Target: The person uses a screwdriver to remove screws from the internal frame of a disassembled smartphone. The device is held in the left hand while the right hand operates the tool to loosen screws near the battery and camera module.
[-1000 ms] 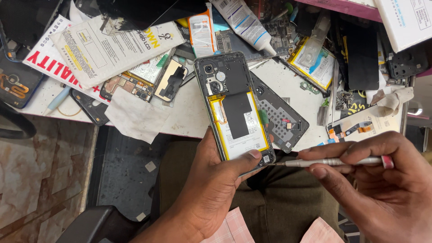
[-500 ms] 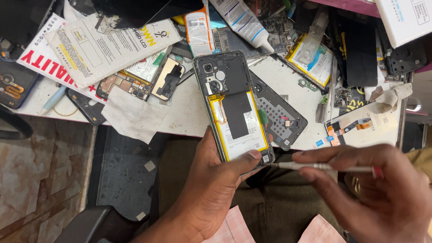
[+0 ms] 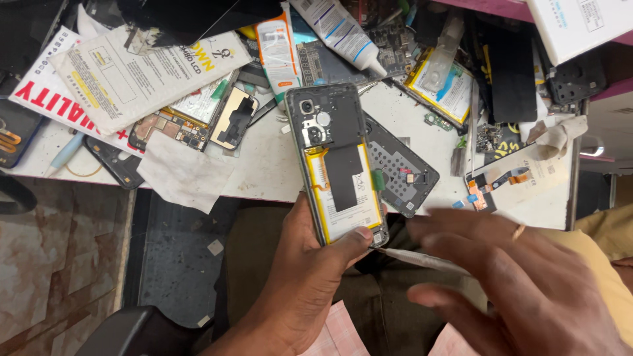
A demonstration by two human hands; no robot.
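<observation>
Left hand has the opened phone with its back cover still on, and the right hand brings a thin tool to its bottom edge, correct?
Not quite. The head view shows the phone with its back cover off, battery exposed. The left hand does hold it, and the right hand brings the thin tool to its bottom edge.

Opened phone [image 3: 339, 171] held over near edge of table [image 3: 264, 178], left hand [image 3: 310, 277] beneath it, thumb across lower end. Right hand [image 3: 521, 283] right of phone, thin tool [image 3: 422, 258] reaching toward phone's bottom corner. Back cover [image 3: 399, 168] on table just behind phone. Paper sheet [image 3: 184, 171] left of phone; glue tube [image 3: 343, 29] at far side; loose battery [image 3: 445, 86] far right.
</observation>
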